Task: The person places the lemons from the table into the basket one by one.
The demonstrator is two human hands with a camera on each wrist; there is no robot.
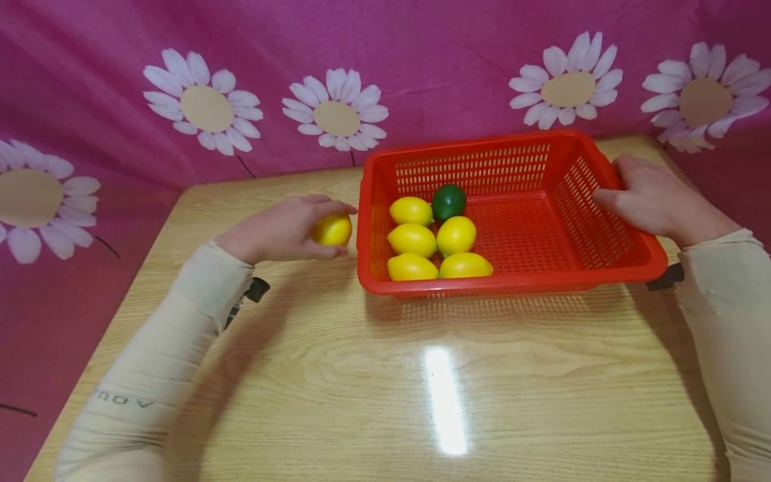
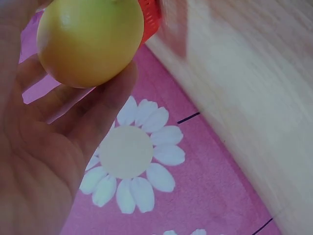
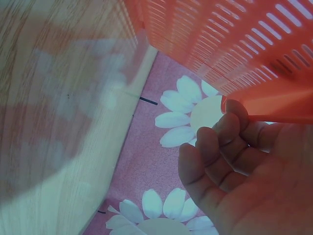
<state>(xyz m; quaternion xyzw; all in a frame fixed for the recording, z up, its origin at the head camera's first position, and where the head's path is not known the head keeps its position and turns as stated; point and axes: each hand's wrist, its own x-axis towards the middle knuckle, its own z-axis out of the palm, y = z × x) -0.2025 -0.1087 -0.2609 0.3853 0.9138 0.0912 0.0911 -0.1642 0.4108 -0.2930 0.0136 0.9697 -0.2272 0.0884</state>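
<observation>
My left hand (image 1: pixel 291 229) holds a yellow lemon (image 1: pixel 333 230) just left of a red plastic basket (image 1: pixel 476 284). In the left wrist view the fingers curl around the lemon (image 2: pixel 90 41), whose skin is smooth and slightly green at the top. On the right, my right hand (image 1: pixel 656 197) grips the basket's right rim, thumb over the inner side and fingers beneath the lip, as the right wrist view of the basket (image 3: pixel 234 49) shows. Inside the basket, at its left end, lie several lemons (image 1: pixel 412 241) and one dark green fruit (image 1: pixel 448 202), round like a lime.
The basket is on a light wooden table (image 1: pixel 337 375) with a bright glare streak near the middle. Behind and to the left hangs a magenta cloth (image 1: pixel 421 40) with white daisies. Black straps (image 1: pixel 255 290) show at the wrists.
</observation>
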